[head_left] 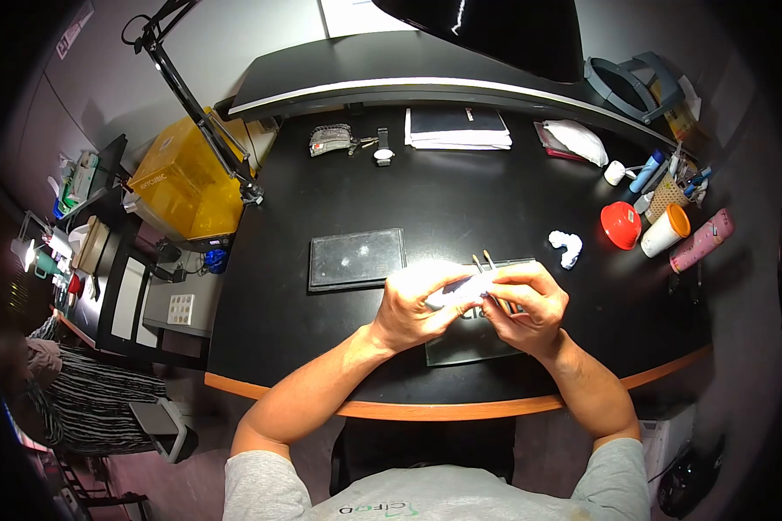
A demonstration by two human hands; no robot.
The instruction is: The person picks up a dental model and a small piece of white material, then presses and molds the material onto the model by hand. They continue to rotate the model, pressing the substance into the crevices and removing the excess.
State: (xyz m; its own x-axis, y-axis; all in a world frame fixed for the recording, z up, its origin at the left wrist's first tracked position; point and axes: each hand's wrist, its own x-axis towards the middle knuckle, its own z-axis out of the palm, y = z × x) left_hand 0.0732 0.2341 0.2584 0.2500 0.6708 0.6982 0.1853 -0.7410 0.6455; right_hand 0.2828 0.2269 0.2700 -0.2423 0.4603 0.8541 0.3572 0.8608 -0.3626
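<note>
Both my hands meet over the front middle of the black desk. My left hand [415, 304] pinches one side of a small white object [457, 293], too bright to make out. My right hand [530, 306] grips its other side, fingertips close to those of the left. Two thin sticks with pale tips [487, 258] poke up beside my right fingers; how they are held is hidden. Under the hands lies a dark flat pad [460, 351] with partly covered lettering. A black rectangular slab [356, 258] rests to the left, and a crumpled white piece [566, 248] to the right.
On the black desk [269, 304] stand a red bowl [620, 226], an orange-lidded jar [666, 231] and a pink bottle [702, 240] at right. Papers [458, 130], a watch [384, 156] and a pouch [331, 140] lie behind. A yellow box [187, 178] and lamp arm [191, 104] stand left.
</note>
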